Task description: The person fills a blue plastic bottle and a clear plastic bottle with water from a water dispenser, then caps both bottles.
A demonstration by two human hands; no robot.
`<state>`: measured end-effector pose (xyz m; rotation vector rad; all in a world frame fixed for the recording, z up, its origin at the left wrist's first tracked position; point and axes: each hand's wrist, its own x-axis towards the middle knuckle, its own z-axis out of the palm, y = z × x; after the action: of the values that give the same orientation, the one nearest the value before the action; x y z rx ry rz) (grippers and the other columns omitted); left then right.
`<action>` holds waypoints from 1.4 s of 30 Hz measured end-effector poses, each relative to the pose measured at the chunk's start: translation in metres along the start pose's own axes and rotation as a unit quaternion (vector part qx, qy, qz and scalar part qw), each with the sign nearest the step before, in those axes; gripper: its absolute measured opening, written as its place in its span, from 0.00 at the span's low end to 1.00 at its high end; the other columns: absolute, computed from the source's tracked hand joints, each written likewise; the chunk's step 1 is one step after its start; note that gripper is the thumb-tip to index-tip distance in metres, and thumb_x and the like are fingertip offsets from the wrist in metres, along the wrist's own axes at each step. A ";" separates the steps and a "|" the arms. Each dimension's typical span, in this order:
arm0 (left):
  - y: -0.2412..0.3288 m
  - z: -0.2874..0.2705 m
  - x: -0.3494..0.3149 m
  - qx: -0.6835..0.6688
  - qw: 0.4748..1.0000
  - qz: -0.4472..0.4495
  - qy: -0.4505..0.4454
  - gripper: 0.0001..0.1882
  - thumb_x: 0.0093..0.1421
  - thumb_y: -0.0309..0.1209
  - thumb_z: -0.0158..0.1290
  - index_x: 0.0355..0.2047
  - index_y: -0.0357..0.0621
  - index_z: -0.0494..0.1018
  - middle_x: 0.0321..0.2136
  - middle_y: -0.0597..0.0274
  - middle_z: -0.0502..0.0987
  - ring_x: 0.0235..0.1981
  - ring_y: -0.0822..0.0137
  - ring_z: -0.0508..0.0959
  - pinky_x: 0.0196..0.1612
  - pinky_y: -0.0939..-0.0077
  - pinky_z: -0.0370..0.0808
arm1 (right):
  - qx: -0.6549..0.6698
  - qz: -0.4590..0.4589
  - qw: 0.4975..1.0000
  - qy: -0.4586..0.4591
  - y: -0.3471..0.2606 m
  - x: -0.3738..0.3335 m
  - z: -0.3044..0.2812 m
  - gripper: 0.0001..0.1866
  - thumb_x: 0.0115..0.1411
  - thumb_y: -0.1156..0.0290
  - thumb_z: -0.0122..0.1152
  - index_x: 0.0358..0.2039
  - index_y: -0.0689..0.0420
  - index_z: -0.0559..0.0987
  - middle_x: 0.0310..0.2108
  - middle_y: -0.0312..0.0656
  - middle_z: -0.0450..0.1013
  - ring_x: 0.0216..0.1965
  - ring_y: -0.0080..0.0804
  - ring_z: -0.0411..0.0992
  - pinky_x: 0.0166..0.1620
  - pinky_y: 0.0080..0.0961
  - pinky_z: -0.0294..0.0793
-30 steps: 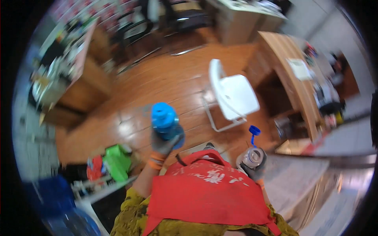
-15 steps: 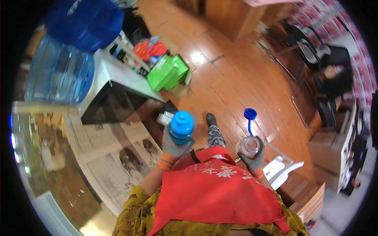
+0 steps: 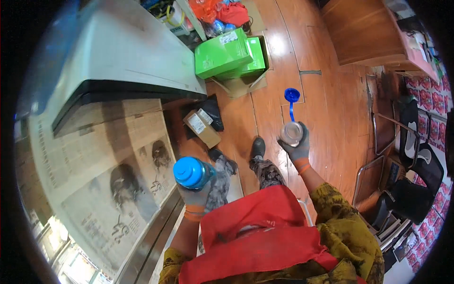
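Gripping a blue bottle (image 3: 189, 173) in the gloved left hand (image 3: 194, 195), cap on. Clasping a clear bottle (image 3: 292, 134) in the gloved right hand (image 3: 299, 149), with blue lid (image 3: 292, 95) swung open ahead of the fingers. Apparently done: picking up both, uncapping the clear one. Not yet done: setting either down. Just left of the left hand, spread newspaper (image 3: 87, 191); ahead, a brown parcel (image 3: 203, 132); farther beyond, green boxes (image 3: 223, 54).

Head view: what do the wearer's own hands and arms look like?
The left hand and right hand wear grey gloves with orange cuffs, the right one's fingers looking darker. The sleeves are mustard yellow with dark mottling and stop short of the cuffs.
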<state>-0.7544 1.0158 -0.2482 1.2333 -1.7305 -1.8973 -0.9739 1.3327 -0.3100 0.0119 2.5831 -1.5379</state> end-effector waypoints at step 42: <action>-0.197 0.151 0.264 0.153 0.929 0.264 -0.208 0.52 0.40 0.36 0.76 0.63 0.43 0.58 0.53 0.51 0.72 0.54 0.56 0.75 0.59 0.59 0.73 | -0.003 -0.345 0.911 -0.226 0.080 0.142 0.153 0.48 0.46 0.66 0.80 0.66 0.62 0.65 0.55 0.51 0.72 0.50 0.44 0.75 0.53 0.36 0.77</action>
<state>-0.9583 0.9762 -0.5454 0.3634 -2.3463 -1.6689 -1.0913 1.2277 -0.4687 -1.2199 2.3010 -1.4560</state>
